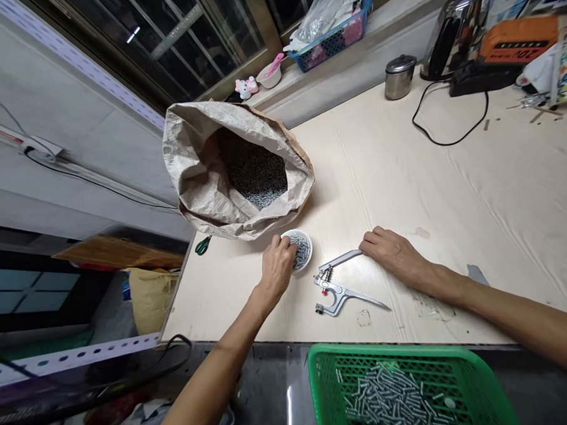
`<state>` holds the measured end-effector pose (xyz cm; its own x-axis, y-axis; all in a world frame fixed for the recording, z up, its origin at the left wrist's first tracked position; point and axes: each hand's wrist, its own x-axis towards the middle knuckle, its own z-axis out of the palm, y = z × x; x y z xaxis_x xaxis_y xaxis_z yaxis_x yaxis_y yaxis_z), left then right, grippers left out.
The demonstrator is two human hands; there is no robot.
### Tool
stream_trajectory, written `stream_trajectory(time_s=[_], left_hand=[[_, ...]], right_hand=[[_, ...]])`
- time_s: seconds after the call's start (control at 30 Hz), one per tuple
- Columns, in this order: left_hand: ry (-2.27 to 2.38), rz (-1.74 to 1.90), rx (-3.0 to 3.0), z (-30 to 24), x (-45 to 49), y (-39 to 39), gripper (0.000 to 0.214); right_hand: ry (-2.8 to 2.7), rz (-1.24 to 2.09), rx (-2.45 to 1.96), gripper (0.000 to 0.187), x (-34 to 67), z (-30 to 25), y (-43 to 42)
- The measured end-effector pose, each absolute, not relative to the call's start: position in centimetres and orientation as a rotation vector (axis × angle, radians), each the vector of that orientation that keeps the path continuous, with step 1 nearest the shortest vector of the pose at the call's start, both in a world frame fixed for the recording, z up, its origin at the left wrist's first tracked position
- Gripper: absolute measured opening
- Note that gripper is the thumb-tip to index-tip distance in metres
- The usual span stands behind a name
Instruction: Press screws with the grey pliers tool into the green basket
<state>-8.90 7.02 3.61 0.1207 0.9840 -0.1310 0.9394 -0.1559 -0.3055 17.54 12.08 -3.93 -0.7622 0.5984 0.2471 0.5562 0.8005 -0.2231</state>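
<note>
From the head camera, the left hand (279, 267) dips curled fingers into a small white bowl (310, 253) of metal bits beside an open sack (202, 178); whether it pinches any, I cannot tell. The right hand (392, 253) lies flat on the table (404, 169), its fingertips touching the handle of the pliers (332, 290).

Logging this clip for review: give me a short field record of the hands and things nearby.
left hand: fingers at small white bowl of metal pieces
right hand: fingertips on upper handle of metal pliers
table: pale wood, bears bowl and pliers
behind bowl: open paper sack of metal pieces
front: green basket with silvery pieces
</note>
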Motion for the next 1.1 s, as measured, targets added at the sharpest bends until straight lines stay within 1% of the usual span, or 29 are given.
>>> stream_trajectory(time_s=[0.1, 0.23, 0.3, 0.4, 0.5, 0.57, 0.63, 0.7, 0.87, 1.1], left_hand=[[-1.874, 0.538, -2.279, 3.1, -8.9, 7.2, 0.026], [-1.893, 0.409, -2.328, 3.0, -9.5, 7.4, 0.026], [-1.941, 0.216, -2.344, 3.3, -9.7, 7.2, 0.024], [-2.141, -0.295, -2.339, 4.0, -9.2, 5.8, 0.015], [-2.602, -0.773, -2.255, 4.3, -7.7, 3.0, 0.012], [-2.94, -0.92, -2.137, 4.0, -6.8, 0.9, 0.015], [-3.146, -0.991, -1.991, 3.2, -6.1, -1.0, 0.018], [-3.225, -1.041, -1.897, 2.2, -5.8, -2.4, 0.019], [-3.257, -1.13, -1.937, 0.7, -5.7, -3.5, 0.02], [-3.332, -1.084, -1.952, 0.8, -5.6, -3.1, 0.018]], right_hand=[[-2.674, 0.183, -0.884, 0.028, 17.5, -3.9, 12.1], [-2.686, 0.17, -0.877, 0.029, 17.5, -4.0, 12.1], [-2.695, 0.159, -0.874, 0.027, 17.5, -4.0, 12.1], [-2.704, 0.129, -0.871, 0.025, 17.5, -4.1, 12.1], [-2.702, 0.103, -0.852, 0.026, 17.7, -3.8, 12.1], [-2.693, 0.061, -0.825, 0.029, 17.7, -3.2, 11.9], [-2.67, 0.002, -0.804, 0.033, 17.8, -2.5, 11.8], [-2.641, -0.03, -0.798, 0.035, 17.8, -1.8, 11.6], [-2.635, 0.008, -0.786, 0.037, 17.8, -1.0, 11.2], [-2.622, 0.023, -0.808, 0.039, 17.8, -0.8, 11.0]])
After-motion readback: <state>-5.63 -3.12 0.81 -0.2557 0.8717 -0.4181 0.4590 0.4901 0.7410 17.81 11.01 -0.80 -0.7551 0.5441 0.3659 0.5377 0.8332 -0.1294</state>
